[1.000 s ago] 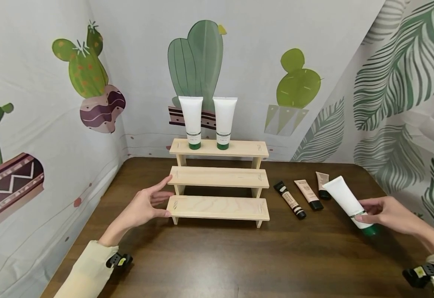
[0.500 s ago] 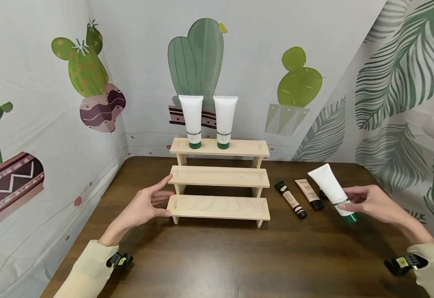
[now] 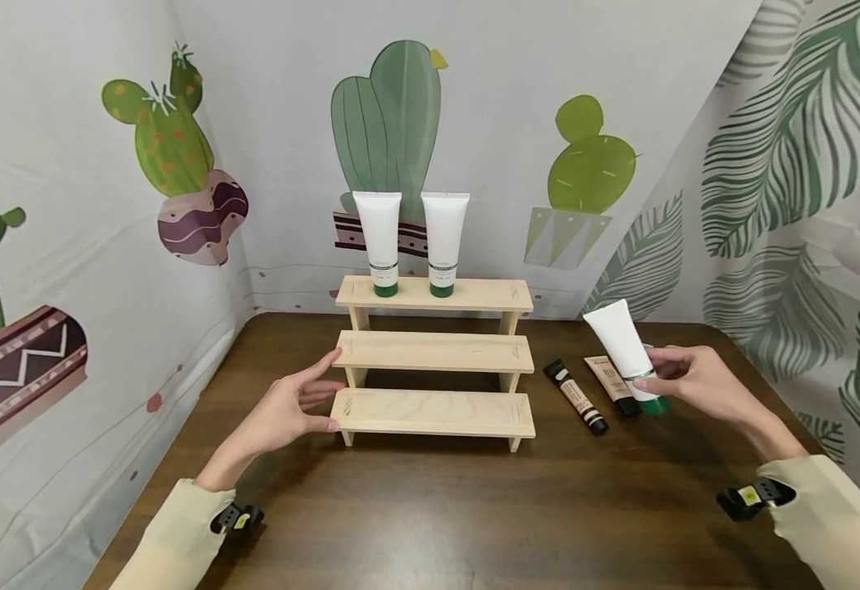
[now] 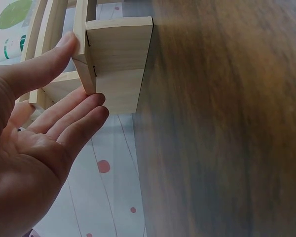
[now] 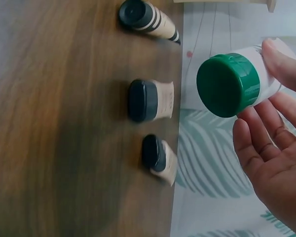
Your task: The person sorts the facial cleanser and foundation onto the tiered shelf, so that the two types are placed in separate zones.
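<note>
My right hand (image 3: pixel 698 389) holds a white squeeze tube (image 3: pixel 621 340) with a green cap, thumb on one side and fingers on the other. The tube hangs tilted, cap toward the lower right, overlapping a beige tube (image 3: pixel 607 381) in the head view; the right wrist view shows its green cap (image 5: pixel 227 86) close up. At the left end of a three-step wooden display stand (image 3: pixel 433 410), my left hand (image 3: pixel 285 410) grips the lowest board, thumb at its front corner, index finger against the middle step. Two matching white tubes (image 3: pixel 379 242) stand cap-down on the top step.
A beige tube with black bands (image 3: pixel 577 396) lies on the brown table (image 3: pixel 430 508), right of the stand. Another small black-capped tube (image 5: pixel 160 160) lies at the far end of that row, mostly hidden in the head view. A patterned cloth (image 3: pixel 282 123) hangs behind the table.
My right hand has carried the white tube leftward and slightly up, from the right side of the table to over the small beige tubes. My left hand has stayed at the stand.
</note>
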The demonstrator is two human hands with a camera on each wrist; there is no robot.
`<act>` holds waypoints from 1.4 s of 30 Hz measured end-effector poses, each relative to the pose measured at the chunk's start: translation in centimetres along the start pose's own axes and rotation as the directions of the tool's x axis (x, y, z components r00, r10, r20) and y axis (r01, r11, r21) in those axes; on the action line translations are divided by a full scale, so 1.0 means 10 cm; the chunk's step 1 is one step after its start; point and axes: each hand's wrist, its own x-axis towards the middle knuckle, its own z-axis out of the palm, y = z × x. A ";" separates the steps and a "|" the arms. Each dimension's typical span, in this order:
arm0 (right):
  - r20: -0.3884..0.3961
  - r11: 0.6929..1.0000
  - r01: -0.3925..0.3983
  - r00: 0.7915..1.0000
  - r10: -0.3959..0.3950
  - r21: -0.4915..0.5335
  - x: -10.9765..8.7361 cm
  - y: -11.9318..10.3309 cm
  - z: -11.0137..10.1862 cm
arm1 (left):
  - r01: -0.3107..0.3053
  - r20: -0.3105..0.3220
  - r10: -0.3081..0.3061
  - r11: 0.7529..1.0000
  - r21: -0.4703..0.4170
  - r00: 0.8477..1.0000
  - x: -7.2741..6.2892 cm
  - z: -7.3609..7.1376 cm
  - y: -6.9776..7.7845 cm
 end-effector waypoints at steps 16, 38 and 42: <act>-0.081 0.994 -0.005 0.997 0.014 0.109 0.32 -0.32 0.20 | 0.001 -0.003 -0.001 1.000 0.002 1.000 0.00 0.01 -0.01; -0.250 0.951 0.118 0.967 -0.045 0.286 0.89 -1.13 0.24 | -0.004 -0.003 0.004 1.000 0.001 1.000 0.00 0.00 -0.02; -0.266 0.939 0.132 0.963 -0.046 0.317 1.02 -1.27 0.30 | -0.009 -0.001 0.009 1.000 0.004 1.000 0.00 0.00 -0.03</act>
